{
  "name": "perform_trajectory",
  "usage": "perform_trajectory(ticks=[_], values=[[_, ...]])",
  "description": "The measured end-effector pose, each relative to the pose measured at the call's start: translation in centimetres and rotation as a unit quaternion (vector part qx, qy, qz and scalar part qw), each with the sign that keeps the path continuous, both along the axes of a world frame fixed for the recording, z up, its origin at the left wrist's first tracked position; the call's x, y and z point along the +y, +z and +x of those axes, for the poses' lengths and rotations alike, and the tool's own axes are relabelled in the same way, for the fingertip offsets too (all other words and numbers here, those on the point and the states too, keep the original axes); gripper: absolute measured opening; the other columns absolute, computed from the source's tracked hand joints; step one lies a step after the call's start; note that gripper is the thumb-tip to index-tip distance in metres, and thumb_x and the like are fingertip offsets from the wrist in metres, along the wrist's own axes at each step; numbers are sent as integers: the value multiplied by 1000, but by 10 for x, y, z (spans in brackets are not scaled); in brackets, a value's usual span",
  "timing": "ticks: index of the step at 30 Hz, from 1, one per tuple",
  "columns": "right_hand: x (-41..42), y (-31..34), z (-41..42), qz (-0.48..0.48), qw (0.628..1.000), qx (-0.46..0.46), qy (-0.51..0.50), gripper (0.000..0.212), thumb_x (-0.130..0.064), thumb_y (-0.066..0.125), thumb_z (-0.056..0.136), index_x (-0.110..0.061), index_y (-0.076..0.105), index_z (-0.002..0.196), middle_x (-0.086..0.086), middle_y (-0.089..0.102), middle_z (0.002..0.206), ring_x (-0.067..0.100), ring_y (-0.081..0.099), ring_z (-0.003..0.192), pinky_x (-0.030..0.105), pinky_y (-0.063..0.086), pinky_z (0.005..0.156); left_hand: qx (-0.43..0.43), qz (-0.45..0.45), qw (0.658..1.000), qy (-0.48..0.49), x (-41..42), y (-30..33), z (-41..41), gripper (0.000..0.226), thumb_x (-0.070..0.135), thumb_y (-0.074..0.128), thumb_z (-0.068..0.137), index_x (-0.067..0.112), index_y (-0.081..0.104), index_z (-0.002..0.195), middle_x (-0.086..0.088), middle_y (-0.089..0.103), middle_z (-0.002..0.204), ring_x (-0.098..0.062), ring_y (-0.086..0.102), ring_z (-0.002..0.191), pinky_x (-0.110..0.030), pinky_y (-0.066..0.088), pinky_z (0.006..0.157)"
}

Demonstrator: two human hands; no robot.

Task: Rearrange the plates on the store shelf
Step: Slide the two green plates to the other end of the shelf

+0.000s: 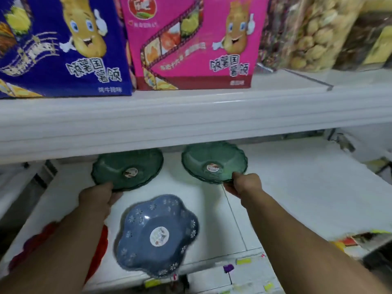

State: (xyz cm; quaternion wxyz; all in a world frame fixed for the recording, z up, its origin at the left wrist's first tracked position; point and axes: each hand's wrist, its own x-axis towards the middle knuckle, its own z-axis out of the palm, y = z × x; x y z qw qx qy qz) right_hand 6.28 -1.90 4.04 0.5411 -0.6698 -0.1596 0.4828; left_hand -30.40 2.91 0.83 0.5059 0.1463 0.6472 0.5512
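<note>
Two dark green scalloped plates lie on the lower white shelf (297, 187), each with a round sticker in the middle. My left hand (97, 200) grips the near rim of the left green plate (118, 166). My right hand (244, 184) pinches the near rim of the right green plate (203, 160), which looks like a small stack. A blue flower-shaped plate (152, 225) with white flower prints and a sticker lies nearer the shelf's front edge, between my forearms. A red plate (34, 247) sits at the front left, mostly hidden under my left forearm.
The upper shelf's thick white edge (191, 119) overhangs the green plates. On it stand a blue snack box (63, 45), a pink snack box (195, 43) and bags of snacks (314, 32). Price tags (244, 262) line the lower shelf's front.
</note>
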Motion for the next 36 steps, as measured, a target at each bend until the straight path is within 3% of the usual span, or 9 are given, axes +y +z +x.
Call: perform_trajectory(ticks=[3, 5, 8, 10, 14, 18, 26, 31, 36], values=[[-24, 2, 47, 6, 1000, -1, -15, 28, -1, 56, 94, 18, 56, 115, 34, 65, 92, 27, 62, 32, 26, 49, 30, 18, 16, 999, -24, -22, 14, 59, 8, 2, 65, 86, -4, 62, 89, -17, 68, 86, -26, 63, 76, -34, 56, 80], [-40, 2, 82, 3, 1000, -15, -19, 29, -4, 57, 95, 17, 57, 114, 37, 68, 102, 30, 65, 42, 25, 51, 34, 32, 8, 999, -36, -37, 18, 95, 13, 2, 65, 81, -6, 59, 72, -15, 70, 63, -27, 60, 69, -41, 51, 84], [-64, 4, 135, -5, 999, -21, -28, 27, -6, 58, 94, 15, 60, 110, 35, 70, 98, 33, 68, 56, 32, 58, 47, 38, -9, 998, -45, -51, 17, 145, 18, 0, 65, 79, -3, 56, 64, -10, 60, 40, -24, 55, 57, -35, 49, 66], [-79, 7, 169, -7, 999, -26, -31, 24, -6, 57, 94, 14, 60, 106, 33, 70, 92, 33, 68, 56, 31, 56, 47, 44, -13, 998, -51, -62, 19, 182, 18, -1, 63, 84, -2, 55, 67, -12, 63, 50, -23, 58, 53, -31, 55, 60], [-104, 6, 226, -12, 998, -44, -47, 19, -8, 57, 95, 11, 60, 97, 28, 68, 83, 25, 64, 37, 27, 54, 38, 26, -19, 998, -47, -77, 22, 246, 6, -1, 57, 92, -4, 58, 97, -14, 65, 81, -23, 67, 68, -25, 58, 49], [-117, -1, 272, -15, 996, -34, -76, 18, -8, 58, 92, 10, 62, 90, 25, 68, 73, 28, 65, 40, 34, 58, 53, 16, -27, 997, -66, -80, 22, 293, 17, 1, 61, 90, -2, 60, 107, -17, 67, 98, -24, 67, 70, -24, 56, 41], [-113, -5, 332, -15, 992, -37, -118, 17, -8, 59, 93, 9, 61, 90, 27, 68, 79, 28, 65, 41, 26, 55, 40, 3, -3, 994, -106, -57, 15, 369, 20, -5, 60, 88, -2, 60, 108, -11, 67, 85, -24, 69, 73, -30, 60, 62], [-102, -7, 359, -29, 989, -56, -136, 18, -9, 57, 95, 6, 61, 85, 24, 68, 73, 22, 64, 34, 23, 52, 36, -27, 18, 993, -110, -42, 7, 403, 19, -8, 50, 88, -1, 61, 103, -13, 67, 85, -27, 69, 73, -20, 57, 48], [-85, -12, 379, -40, 988, -47, -145, 20, -12, 57, 96, 3, 59, 83, 22, 69, 73, 20, 63, 33, 23, 53, 39, -19, 14, 994, -111, -32, 4, 430, 17, -9, 48, 88, -2, 60, 98, -15, 66, 80, -25, 70, 55, -23, 58, 48]])
